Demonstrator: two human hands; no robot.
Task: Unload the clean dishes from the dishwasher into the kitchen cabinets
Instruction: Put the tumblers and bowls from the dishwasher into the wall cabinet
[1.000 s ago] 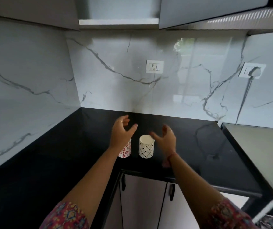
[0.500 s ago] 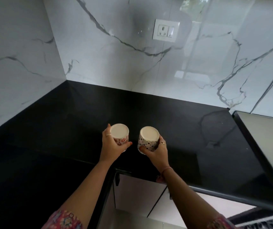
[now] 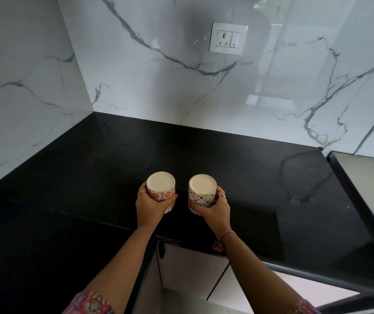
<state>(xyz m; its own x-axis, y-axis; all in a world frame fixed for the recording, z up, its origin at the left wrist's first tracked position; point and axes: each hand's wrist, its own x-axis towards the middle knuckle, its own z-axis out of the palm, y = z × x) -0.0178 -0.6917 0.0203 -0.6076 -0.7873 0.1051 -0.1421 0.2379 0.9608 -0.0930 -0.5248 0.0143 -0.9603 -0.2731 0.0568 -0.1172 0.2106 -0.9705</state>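
At frame centre, left hand curls its fingers round the red cup; right hand wraps the black-patterned cup, both upside down over the counter.

Black counter bare behind and beside the two cups — open reach to the marble backsplash. Raised grey surface blocks right side.

No words, brand names or numbers can be read anywhere. The only sign is a short vertical stroke, like a 1, on the rocker switch of the wall socket plate. The cups carry patterns only, no lettering.
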